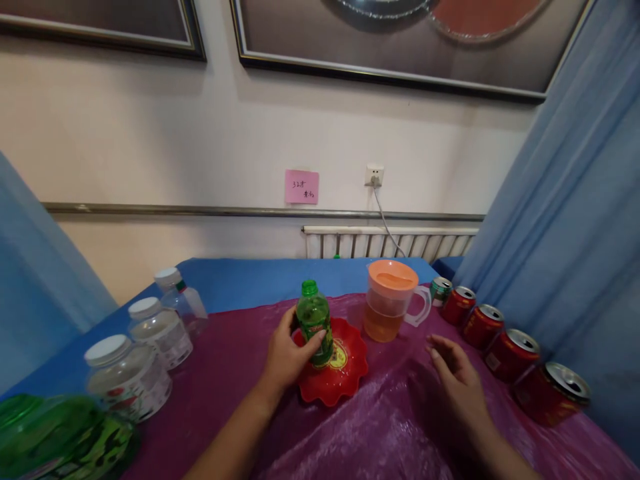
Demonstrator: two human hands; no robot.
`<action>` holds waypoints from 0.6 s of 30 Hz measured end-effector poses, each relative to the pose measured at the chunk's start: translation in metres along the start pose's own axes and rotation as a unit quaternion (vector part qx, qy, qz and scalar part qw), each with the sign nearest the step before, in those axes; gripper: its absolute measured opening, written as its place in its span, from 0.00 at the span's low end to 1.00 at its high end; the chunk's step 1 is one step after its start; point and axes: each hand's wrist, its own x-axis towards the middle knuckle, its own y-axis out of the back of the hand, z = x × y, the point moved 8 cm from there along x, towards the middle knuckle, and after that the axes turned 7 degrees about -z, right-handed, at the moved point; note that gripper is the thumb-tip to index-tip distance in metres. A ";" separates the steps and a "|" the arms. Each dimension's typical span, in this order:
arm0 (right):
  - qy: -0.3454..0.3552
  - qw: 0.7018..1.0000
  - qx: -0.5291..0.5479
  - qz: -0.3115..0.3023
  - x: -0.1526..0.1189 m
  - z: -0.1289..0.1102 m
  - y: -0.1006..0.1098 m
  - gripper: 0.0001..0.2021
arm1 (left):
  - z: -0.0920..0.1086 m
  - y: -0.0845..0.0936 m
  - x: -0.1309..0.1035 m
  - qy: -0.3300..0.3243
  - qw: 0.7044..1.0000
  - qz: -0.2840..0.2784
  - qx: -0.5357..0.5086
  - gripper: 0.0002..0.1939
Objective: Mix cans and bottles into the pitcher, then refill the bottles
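Note:
My left hand (pixel 287 353) is wrapped round a green plastic bottle (pixel 314 313), which stands upright over a red plate with a scalloped rim (pixel 357 377). The bottle's green neck is at the top; whether a cap is on it I cannot tell. My right hand (pixel 457 373) hovers over the purple sheet with its fingers loosely curled and apart, holding nothing. Closest to it is a clear pitcher (pixel 385 313) with an orange lid and amber liquid inside, its handle turned to the right.
Red drink cans (pixel 513 353) and a green can (pixel 441 291) line the right side. Clear jars with white lids (pixel 145 383) stand on the left, near a large green bottle (pixel 65 437). Purple plastic (pixel 225 400) covers the blue table (pixel 240 280). A blue curtain (pixel 565 200) hangs at right.

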 end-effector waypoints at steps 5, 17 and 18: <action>0.029 0.999 0.012 0.024 0.060 -0.021 -0.004 0.29 | -0.017 0.001 -0.005 -0.002 0.998 -0.009 0.055 0.32; 0.047 0.996 0.073 -0.016 0.104 -0.021 -0.040 0.28 | -0.025 0.000 -0.010 -0.036 0.996 -0.047 0.068 0.34; 0.052 0.995 0.082 -0.018 0.105 -0.024 -0.042 0.28 | -0.026 -0.001 -0.011 -0.036 0.996 -0.052 0.063 0.34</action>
